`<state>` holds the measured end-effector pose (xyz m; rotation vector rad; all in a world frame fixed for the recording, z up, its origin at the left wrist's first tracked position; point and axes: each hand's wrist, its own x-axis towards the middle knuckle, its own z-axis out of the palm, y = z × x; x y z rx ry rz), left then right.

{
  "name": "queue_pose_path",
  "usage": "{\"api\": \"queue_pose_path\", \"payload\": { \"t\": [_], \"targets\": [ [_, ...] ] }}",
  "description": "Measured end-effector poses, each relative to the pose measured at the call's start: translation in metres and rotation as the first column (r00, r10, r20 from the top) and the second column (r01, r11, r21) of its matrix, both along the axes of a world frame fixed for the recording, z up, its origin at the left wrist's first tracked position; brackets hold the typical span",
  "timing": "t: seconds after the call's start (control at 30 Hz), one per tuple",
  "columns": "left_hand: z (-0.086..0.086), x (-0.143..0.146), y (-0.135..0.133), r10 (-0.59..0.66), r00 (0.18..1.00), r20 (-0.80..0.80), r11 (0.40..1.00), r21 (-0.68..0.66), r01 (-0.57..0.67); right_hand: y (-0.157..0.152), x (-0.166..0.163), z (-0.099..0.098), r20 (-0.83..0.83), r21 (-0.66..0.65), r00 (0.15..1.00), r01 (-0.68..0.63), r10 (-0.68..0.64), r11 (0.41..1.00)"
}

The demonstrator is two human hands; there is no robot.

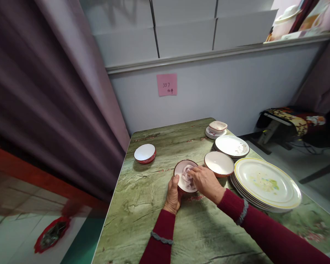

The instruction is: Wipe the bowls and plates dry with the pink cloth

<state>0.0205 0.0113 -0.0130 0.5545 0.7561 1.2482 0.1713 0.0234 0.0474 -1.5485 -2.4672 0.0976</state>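
Maroon sleeves [275, 238] nearest, my left hand [172, 196] grips the left side of a round, white-lined, dark-rimmed bowl [180, 170] between my hands; my right hand [209, 182] holds a crumpled lilac cloth [185, 178] inside it, over the green, wood-patterned desk [143, 198].

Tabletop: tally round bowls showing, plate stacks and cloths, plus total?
Round bowls: 3 (left bowl, held bowl, right bowl)
Plate stacks: 3 (small stack, medium stack, large stack)
Cloths: 1 (cloth inside the held bowl)
Total: 7
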Motion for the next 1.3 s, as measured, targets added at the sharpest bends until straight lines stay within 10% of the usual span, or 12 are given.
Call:
{"api": "queue_pose_path", "payload": {
  "t": [0.13, 0.4, 0.63, 0.8, 1.1, 1.3],
  "targets": [
    [-0.001, -0.001, -0.001, -0.008, 1.000, 0.001, 1.000, 0.028, 0.008, -0.013, 0.005, 0.011, -0.220, -0.203, 0.975, -0.030, -0.015, 0.979],
    [0.000, 0.000, 0.000, -0.044, 0.999, 0.017, 0.999, 0.022, 0.043, -0.013, 0.016, 0.028, -0.658, 0.204, 0.747, 0.052, 0.098, 0.978],
    [-0.002, -0.001, -0.003, -0.059, 0.998, 0.020, 0.996, 0.070, 0.058, 0.005, 0.003, 0.009, -0.440, 0.320, 0.895, 0.231, -0.072, 0.919],
    [-0.003, 0.001, -0.002, -0.015, 0.998, 0.062, 0.997, 0.074, 0.010, 0.010, 0.004, 0.002, -0.247, 0.480, 0.934, -0.115, 0.259, 0.870],
    [-0.008, 0.000, 0.000, 0.024, 0.999, 0.036, 0.999, -0.023, -0.023, 0.023, -0.010, 0.002, 0.067, 0.403, 0.957, -0.285, 0.283, 0.869],
    [-0.008, -0.005, -0.003, -0.091, 0.982, -0.168, 0.978, 0.171, 0.120, 0.022, -0.015, 0.025, 0.213, 0.208, 0.950, -0.271, 0.227, 0.940]
  ]
}}
